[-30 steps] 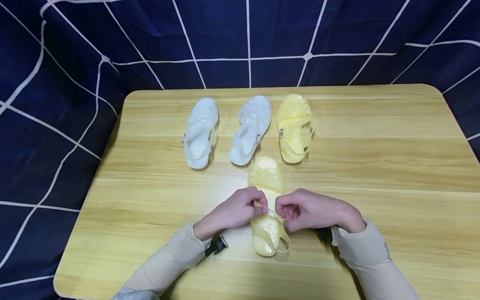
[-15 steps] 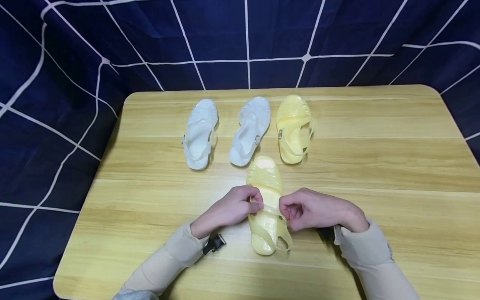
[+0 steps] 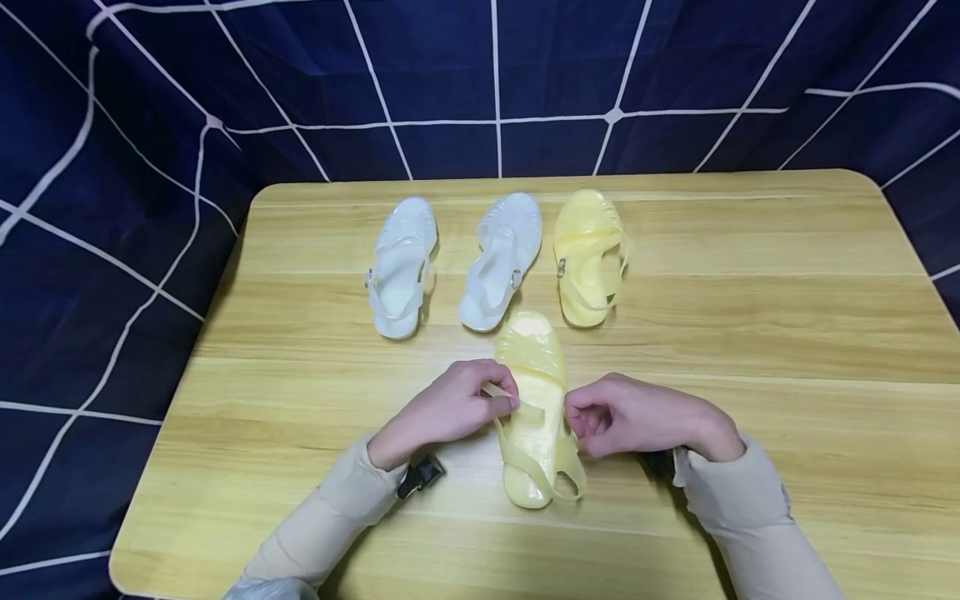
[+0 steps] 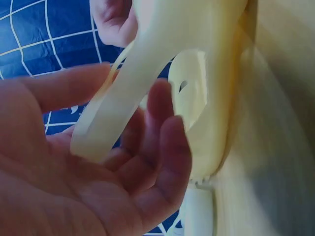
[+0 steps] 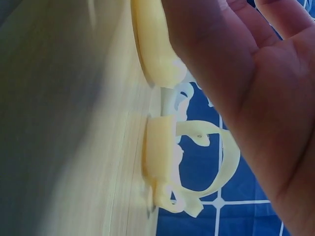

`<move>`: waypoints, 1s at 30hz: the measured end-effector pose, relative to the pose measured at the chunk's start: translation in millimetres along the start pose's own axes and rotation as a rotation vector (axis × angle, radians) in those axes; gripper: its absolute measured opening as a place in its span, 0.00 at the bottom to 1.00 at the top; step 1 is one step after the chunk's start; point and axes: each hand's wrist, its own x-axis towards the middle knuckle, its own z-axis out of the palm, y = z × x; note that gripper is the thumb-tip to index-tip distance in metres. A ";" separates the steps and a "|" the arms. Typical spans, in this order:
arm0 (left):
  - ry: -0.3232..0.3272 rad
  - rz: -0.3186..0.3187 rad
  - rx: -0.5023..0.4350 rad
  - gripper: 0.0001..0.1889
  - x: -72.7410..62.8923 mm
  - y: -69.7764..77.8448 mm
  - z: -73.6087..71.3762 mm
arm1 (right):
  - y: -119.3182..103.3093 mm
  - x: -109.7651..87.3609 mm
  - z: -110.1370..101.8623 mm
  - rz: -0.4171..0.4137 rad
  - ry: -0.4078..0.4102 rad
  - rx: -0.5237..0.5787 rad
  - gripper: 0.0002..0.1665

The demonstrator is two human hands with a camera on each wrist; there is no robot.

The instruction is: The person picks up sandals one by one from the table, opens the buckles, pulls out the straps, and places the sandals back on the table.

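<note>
A pale yellow jelly sandal [image 3: 531,350] lies on the table, toe pointing away, between my two hands. My left hand [image 3: 457,404] pinches a strap on its left side. In the left wrist view the yellow strap [image 4: 110,108] loops between thumb and fingers. My right hand [image 3: 637,417] has curled fingers pinching the upper end of the heel strap at the sandal's right side; its fingertips are hidden in the right wrist view. The heel strap [image 3: 573,479] bows out past the sole near the heel.
Behind stand two white sandals [image 3: 399,287] [image 3: 491,292] and another yellow sandal [image 3: 588,217] with a metal buckle, in a row. The wooden table [image 3: 787,333] has a dark blue curtain [image 3: 435,67] with white lines around it.
My left hand has drawn left and slightly away from me, and the strap that spanned between both hands no longer reaches the right hand. The right hand has shifted slightly right.
</note>
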 end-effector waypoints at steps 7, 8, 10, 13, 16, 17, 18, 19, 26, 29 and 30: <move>-0.058 0.052 -0.060 0.03 -0.7 -2.3 0.2 | -0.1 -0.1 0.0 -0.002 0.004 0.011 0.13; -0.062 0.052 -0.069 0.03 -0.5 -2.3 0.7 | -0.2 0.1 0.2 0.001 0.004 0.013 0.13; -0.068 0.045 -0.077 0.02 -0.3 -1.9 1.8 | -0.6 0.8 0.7 0.004 0.004 0.011 0.13; -0.082 0.035 -0.077 0.02 -0.1 -1.3 4.0 | -1.1 2.4 1.8 0.015 0.007 0.006 0.12; -0.088 0.040 -0.058 0.02 0.1 -0.9 6.0 | -1.4 4.2 3.2 0.009 0.025 -0.020 0.11; -0.087 0.044 -0.049 0.02 0.4 -0.9 6.6 | -1.5 4.8 3.7 0.007 0.033 -0.031 0.11; -0.087 0.049 -0.041 0.03 0.6 -0.9 7.0 | -1.6 5.4 4.2 -0.002 0.040 -0.042 0.11; -0.086 0.052 -0.036 0.03 0.6 -0.9 7.3 | -1.9 6.3 4.9 -0.009 0.047 -0.054 0.11; -0.088 0.067 -0.037 0.03 1.1 -1.8 8.7 | -6.9 11.8 10.1 -0.028 0.112 -0.156 0.08; -0.088 0.069 -0.043 0.03 1.1 -1.5 9.3 | -8.8 14.0 12.3 -0.017 0.139 -0.188 0.09; -0.086 0.068 -0.047 0.03 1.0 -1.2 9.5 | -9.4 15.0 13.1 -0.012 0.145 -0.198 0.09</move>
